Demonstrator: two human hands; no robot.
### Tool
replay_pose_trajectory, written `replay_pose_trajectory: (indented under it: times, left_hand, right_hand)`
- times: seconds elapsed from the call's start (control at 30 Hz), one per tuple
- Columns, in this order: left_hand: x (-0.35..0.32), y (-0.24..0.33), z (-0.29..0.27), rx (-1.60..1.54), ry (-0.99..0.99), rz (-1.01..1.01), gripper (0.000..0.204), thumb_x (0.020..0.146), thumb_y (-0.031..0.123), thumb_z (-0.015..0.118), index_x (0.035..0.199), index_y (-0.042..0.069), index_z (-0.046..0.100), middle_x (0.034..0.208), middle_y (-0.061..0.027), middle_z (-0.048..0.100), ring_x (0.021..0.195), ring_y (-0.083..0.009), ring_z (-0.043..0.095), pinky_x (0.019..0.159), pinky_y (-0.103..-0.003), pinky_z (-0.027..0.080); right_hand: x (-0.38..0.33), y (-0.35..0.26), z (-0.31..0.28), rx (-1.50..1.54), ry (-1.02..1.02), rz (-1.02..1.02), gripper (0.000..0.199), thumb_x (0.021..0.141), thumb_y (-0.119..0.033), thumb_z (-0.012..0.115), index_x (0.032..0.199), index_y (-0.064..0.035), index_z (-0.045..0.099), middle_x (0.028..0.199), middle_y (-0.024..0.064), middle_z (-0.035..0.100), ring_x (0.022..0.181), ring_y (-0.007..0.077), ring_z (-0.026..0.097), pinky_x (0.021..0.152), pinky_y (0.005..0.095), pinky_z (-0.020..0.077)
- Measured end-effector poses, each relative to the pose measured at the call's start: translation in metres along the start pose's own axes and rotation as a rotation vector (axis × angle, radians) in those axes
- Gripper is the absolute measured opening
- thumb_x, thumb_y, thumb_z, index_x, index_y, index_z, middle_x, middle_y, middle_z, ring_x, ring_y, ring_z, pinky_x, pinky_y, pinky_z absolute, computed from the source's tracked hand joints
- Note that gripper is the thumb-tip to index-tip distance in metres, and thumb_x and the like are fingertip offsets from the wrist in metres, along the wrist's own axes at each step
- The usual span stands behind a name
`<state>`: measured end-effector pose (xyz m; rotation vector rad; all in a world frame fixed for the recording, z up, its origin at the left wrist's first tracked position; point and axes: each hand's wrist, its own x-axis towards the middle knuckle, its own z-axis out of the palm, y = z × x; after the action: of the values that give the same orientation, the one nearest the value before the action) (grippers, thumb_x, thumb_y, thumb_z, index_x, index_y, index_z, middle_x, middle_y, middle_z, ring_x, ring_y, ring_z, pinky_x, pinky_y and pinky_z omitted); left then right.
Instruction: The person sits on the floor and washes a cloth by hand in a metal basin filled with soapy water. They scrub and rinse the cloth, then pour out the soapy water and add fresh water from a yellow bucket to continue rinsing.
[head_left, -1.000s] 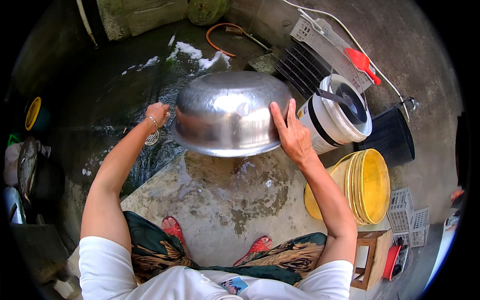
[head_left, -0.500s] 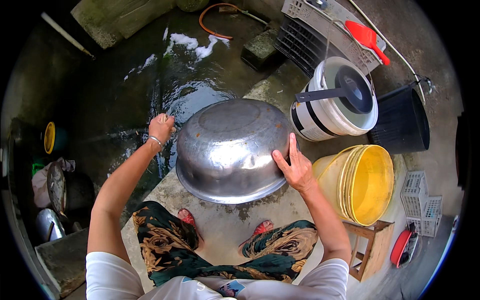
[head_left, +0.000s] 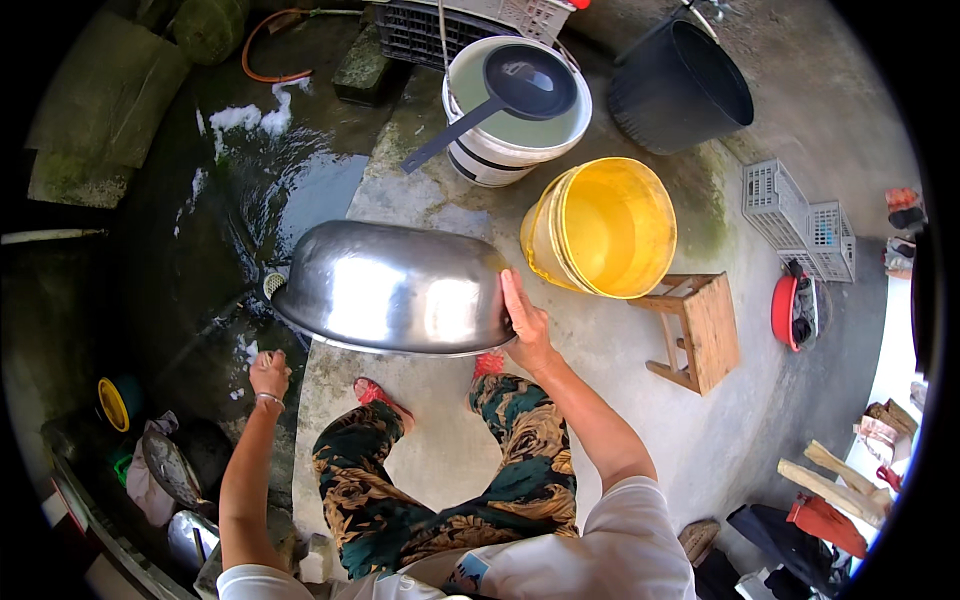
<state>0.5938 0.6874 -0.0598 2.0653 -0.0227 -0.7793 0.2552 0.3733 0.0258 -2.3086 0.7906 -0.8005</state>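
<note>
A large dented metal basin (head_left: 395,285) is tipped with its rounded outside upward and its rim toward me, above the edge of the concrete ledge. My right hand (head_left: 528,328) grips its right side, fingers lying along the metal. My left hand (head_left: 269,375) is closed in a fist, apart from the basin, just below its left end. Whatever sits in that fist is too small to make out. Beside the basin's left tip shows a small pale perforated piece (head_left: 273,285). The basin's inside is hidden.
Ahead stand a white bucket (head_left: 490,165) of cloudy water with a dark ladle (head_left: 530,82) across it, a yellow bucket (head_left: 615,225) and a black bucket (head_left: 680,90). A wooden stool (head_left: 710,325) is at right. Wet, foamy floor (head_left: 170,270) lies lower left.
The view has swung to the right. The basin has tilted further, its base now turned away. My left hand has dropped nearer to me; the right still holds the basin.
</note>
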Motion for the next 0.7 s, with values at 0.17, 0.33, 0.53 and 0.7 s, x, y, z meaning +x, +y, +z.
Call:
replay_pose_trajectory:
  times: [0.17,0.33,0.53,0.7]
  left_hand:
    - [-0.07,0.039,-0.026,-0.065,-0.005,-0.203,0.019,0.076,0.017,0.058,0.066,0.006,0.046,0.052,-0.0023,0.046,0.041,-0.01,0.043,0.038,-0.025,0.035]
    - [-0.123,0.108,0.006,-0.296,0.046,-0.334,0.017,0.078,0.019,0.056,0.07,0.008,0.045,0.057,-0.0027,0.046,0.044,-0.0117,0.044,0.04,-0.025,0.035]
    - [-0.227,0.152,0.119,-0.354,0.026,-0.283,0.019,0.079,0.025,0.054,0.074,0.008,0.047,0.058,-0.0039,0.048,0.05,-0.013,0.046,0.043,-0.024,0.037]
    - [-0.279,0.203,0.244,-0.358,-0.175,-0.372,0.018,0.079,0.026,0.053,0.075,0.01,0.048,0.059,-0.0031,0.05,0.046,-0.013,0.047,0.037,-0.024,0.036]
  right_hand:
    - [0.012,-0.048,-0.062,0.147,0.119,0.492,0.073,0.065,0.009,0.049,0.132,-0.0083,0.027,0.084,0.0144,0.06,0.058,0.0204,0.055,0.057,0.0233,0.0448]
    - [-0.009,0.02,-0.109,0.403,0.229,0.946,0.037,0.071,-0.003,0.049,0.107,0.0043,0.045,0.059,0.0046,0.051,0.054,0.0103,0.043,0.05,0.024,0.0383]
    - [-0.05,0.125,-0.17,0.534,0.503,1.231,0.017,0.063,-0.005,0.057,0.075,0.0055,0.053,0.068,0.0066,0.053,0.06,0.0142,0.048,0.054,0.0278,0.0394]
    - [-0.065,0.211,-0.207,0.774,0.468,1.334,0.016,0.061,-0.003,0.058,0.075,0.0052,0.054,0.068,0.0063,0.054,0.057,0.0154,0.049,0.051,0.0287,0.0392]
